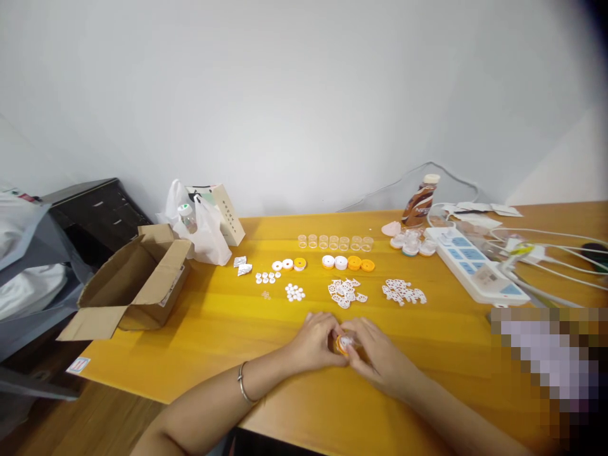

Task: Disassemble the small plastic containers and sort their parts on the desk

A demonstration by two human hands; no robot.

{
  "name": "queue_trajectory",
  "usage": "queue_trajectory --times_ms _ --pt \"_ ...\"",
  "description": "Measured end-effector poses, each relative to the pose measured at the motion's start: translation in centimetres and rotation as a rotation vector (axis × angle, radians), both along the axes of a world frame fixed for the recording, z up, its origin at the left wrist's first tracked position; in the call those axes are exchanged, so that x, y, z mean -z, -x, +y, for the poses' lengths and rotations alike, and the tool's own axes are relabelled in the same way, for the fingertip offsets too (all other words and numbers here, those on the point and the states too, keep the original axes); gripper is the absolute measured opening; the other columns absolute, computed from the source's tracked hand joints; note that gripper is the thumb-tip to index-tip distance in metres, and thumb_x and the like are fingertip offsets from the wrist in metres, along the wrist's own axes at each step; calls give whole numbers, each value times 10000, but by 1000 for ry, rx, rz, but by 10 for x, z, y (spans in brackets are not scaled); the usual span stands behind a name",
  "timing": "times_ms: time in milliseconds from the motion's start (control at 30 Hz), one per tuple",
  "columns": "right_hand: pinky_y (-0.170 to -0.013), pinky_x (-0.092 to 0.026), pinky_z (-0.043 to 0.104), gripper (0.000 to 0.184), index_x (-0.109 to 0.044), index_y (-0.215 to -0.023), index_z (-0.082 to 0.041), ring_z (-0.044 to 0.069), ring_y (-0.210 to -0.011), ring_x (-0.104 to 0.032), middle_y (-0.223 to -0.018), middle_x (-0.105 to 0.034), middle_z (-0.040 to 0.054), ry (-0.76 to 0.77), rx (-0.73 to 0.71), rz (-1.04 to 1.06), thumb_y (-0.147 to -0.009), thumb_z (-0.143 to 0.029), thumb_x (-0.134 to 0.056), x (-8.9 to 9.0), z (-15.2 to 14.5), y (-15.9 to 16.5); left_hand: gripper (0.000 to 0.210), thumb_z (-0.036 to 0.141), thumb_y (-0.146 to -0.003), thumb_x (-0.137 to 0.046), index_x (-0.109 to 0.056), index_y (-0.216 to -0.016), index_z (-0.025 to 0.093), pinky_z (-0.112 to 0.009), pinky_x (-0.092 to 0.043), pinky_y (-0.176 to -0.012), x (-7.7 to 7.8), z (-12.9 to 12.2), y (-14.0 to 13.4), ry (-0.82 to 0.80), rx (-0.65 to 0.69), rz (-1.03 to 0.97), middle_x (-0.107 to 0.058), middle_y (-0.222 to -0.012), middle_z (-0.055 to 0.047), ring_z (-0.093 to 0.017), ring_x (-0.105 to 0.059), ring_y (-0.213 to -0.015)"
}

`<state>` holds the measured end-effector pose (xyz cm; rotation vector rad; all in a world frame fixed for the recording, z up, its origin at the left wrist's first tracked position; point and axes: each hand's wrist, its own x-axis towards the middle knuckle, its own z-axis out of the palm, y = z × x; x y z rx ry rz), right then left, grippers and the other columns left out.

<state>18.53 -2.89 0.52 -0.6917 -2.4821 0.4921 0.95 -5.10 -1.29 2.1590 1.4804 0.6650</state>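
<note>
Both of our hands met low over the near part of a yellow wooden table (456, 342), gripping a small orange-and-white round piece (342, 344). Our left hand (316, 342), a metal bracelet (241, 382) at its wrist, had its fingers curled about one side of the piece; our right hand (373, 354) clasped it from the other, thumb toward its top. Our fingers hid much of it.

Just beyond our hands lay two loose piles of white openwork pieces (403, 291), one directly ahead and the other farther right. To their left we had a cluster of small white pellets (294, 292) and short rows of little white caps (267, 277), with two crumpled foil pieces (244, 270) nearby. White and orange discs (354, 262) lay in two groups behind the piles, and behind those stood a row of clear cups (333, 242).

On our right, a brown bottle (420, 201) stood near several clear-topped round pieces (411, 242), beside a white power strip (468, 263). On our left, an open cardboard box (137, 278) sat at the table's edge, near a white plastic bag (211, 237).
</note>
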Motion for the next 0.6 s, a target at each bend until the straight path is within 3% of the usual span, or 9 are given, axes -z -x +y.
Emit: queue_trajectory --times_ms 133,267,367,467,600 --pt "-674 -485 319 143 -454 -982 -203 190 -734 -590 -809 -598 46 -12 72 137 -843 -233 -445 5 0 -3 334 362 -601 -736 -525 -784 177 -260 -316 -687 -2 -1 0 8 9 -12 -581 -797 6 -153 -522 -759" --pt "-678 -512 345 250 -447 -1038 -195 227 -762 -634 -865 -631 91 -75 301 326 -838 -343 -473 5 17 -13 391 442 -596 -743 -523 -780 175 -266 -324 -706 -8 -3 -1 21 1 -31 -596 -814 -3 -158 -530 -768" --pt "-720 -520 363 349 -464 -1055 -191 252 -857 -639 -939 -643 107 23 501 404 -810 -432 -525 -6 55 -27 396 460 -612 -734 -519 -781 174 -274 -327 -731 -12 -4 0 29 23 -37 -605 -831 -7 -160 -532 -784" --pt "-726 -528 365 383 -524 -1056 -194 228 -798 -653 -903 -663 74 162 554 397 -793 -472 -528 -13 105 -40 393 461 -620 -727 -514 -779 171 -276 -326 -732 -13 -4 0 26 19 -33 -602 -829 -9 -158 -526 -783" --pt "-738 -522 382 389 -553 -1036 -169 227 -769 -649 -854 -671 77 238 705 350 -725 -396 -608 -6 162 -44 402 472 -616 -725 -515 -781 172 -275 -322 -718 -12 -4 1 31 19 -30 -596 -822 -6 -156 -524 -777"
